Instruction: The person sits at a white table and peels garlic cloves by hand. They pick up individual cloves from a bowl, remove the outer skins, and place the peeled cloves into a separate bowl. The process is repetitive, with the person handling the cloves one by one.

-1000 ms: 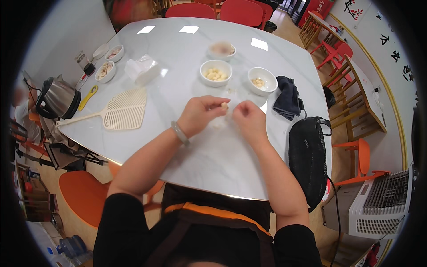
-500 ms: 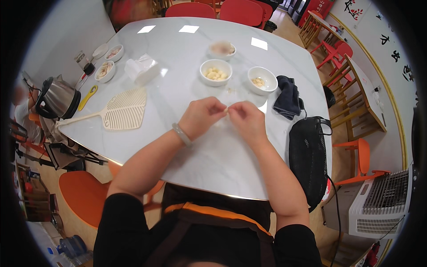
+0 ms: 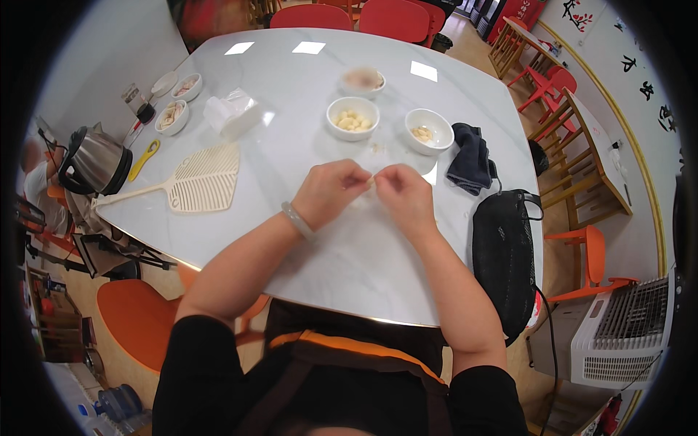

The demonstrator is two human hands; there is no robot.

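Observation:
Fingertips meet over the near middle of the white table, where my left hand (image 3: 335,190) and my right hand (image 3: 403,195) pinch a small pale garlic clove (image 3: 372,182) between them. Most of the clove is hidden by the fingers. Just beyond the hands, a white bowl (image 3: 331,120) holds several peeled garlic cloves (image 3: 352,120). To its right, a second white bowl (image 3: 440,138) contains a few pale pieces (image 3: 422,134). Behind them stands a third bowl (image 3: 377,90), its contents blurred.
A cream fly swatter (image 3: 207,179), a yellow peeler (image 3: 145,159) and a steel kettle (image 3: 96,158) lie or stand left. Farther back are a tissue pack (image 3: 233,114) and small bowls (image 3: 173,129). A dark cloth (image 3: 471,161) and black mesh bag (image 3: 503,254) lie right.
Both hands stay nearly in place, the fingertips shifting only slightly around the clove. The bowls and other things have not moved.

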